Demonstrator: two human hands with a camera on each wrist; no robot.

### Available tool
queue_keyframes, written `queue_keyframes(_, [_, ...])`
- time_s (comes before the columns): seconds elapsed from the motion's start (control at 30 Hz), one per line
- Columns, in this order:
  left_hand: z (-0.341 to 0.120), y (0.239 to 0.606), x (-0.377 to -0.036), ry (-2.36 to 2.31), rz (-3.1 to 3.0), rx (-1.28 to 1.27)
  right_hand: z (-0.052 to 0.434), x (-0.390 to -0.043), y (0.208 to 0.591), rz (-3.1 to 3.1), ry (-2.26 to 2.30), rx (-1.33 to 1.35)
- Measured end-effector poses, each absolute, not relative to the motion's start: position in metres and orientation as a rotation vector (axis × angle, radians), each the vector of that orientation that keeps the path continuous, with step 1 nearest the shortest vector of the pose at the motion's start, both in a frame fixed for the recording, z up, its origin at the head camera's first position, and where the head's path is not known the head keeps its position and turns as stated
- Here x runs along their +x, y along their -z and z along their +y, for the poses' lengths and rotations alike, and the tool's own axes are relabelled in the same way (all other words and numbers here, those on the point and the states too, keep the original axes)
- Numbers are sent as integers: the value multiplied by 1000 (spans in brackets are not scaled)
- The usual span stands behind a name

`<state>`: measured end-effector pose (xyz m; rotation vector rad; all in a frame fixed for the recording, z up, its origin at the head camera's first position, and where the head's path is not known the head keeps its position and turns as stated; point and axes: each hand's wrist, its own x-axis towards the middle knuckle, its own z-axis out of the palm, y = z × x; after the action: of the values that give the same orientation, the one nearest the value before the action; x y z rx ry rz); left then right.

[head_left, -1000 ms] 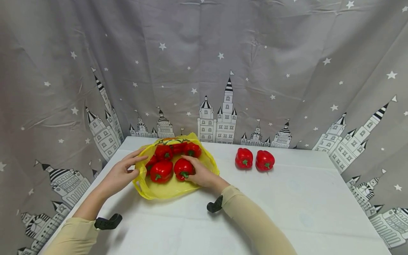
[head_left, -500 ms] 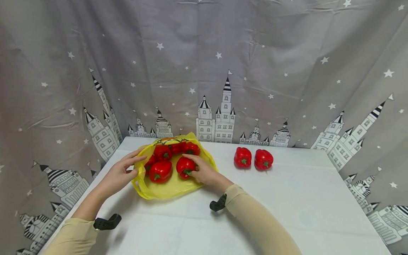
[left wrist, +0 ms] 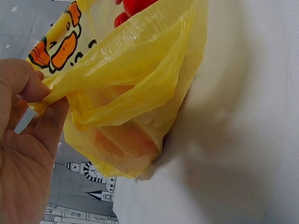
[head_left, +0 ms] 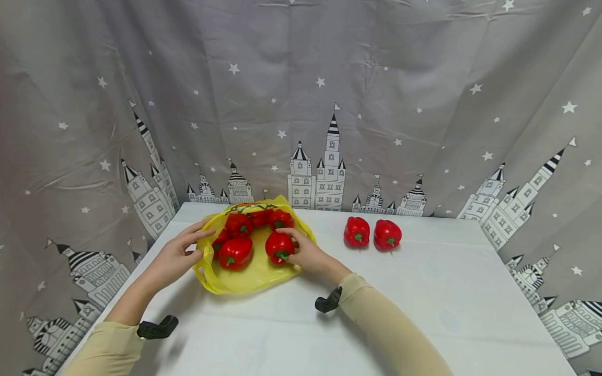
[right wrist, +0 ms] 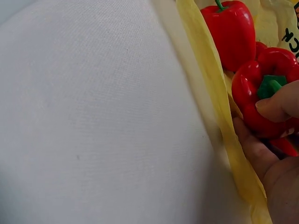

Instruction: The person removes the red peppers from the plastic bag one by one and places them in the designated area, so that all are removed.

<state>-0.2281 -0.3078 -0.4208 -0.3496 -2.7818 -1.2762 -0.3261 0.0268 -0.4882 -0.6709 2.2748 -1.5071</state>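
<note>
A yellow plastic bag (head_left: 244, 282) lies on its side with its mouth toward me. Several red bell peppers are inside, among them a large one (head_left: 236, 250) near the front left. My left hand (head_left: 175, 261) pinches the bag's left rim between thumb and fingers, as the left wrist view shows on the bag's edge (left wrist: 126, 70). Just inside the mouth at the right, my right hand (head_left: 314, 257) grips a red bell pepper (head_left: 277, 245). In the right wrist view the thumb lies by the green stem of that pepper (right wrist: 247, 88), with fingers underneath.
Two more red bell peppers, a left one (head_left: 356, 232) and a right one (head_left: 387, 235), stand side by side on the white table (head_left: 451, 292), right of the bag. Behind the table hangs a grey curtain (head_left: 400, 78) printed with castles and stars.
My right hand has drawn the gripped pepper a little to the right, away from the large pepper beside it. My left hand keeps its hold on the bag rim.
</note>
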Motion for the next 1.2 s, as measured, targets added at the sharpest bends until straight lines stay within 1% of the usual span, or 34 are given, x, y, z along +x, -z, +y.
queue_keyframes(0.23, [-309, 420, -227, 1286, -2773, -357, 35, -324, 486, 2219, 1524, -654])
queue_keyframes(0.57, [-309, 420, -228, 1299, -2766, -367, 60, -316, 467, 2157, 1551, -705])
queue_keyframes(0.83, [-309, 418, -228, 1240, -2788, -360, 99, -307, 449, 2156, 1586, -733])
queue_keyframes(0.97, [-307, 420, -230, 1234, -2768, -404, 123, -304, 440, 2208, 1583, -741])
queue_keyframes(1.2, [-306, 422, -232, 1258, -2742, -427, 169, -306, 435, 2307, 1590, -626])
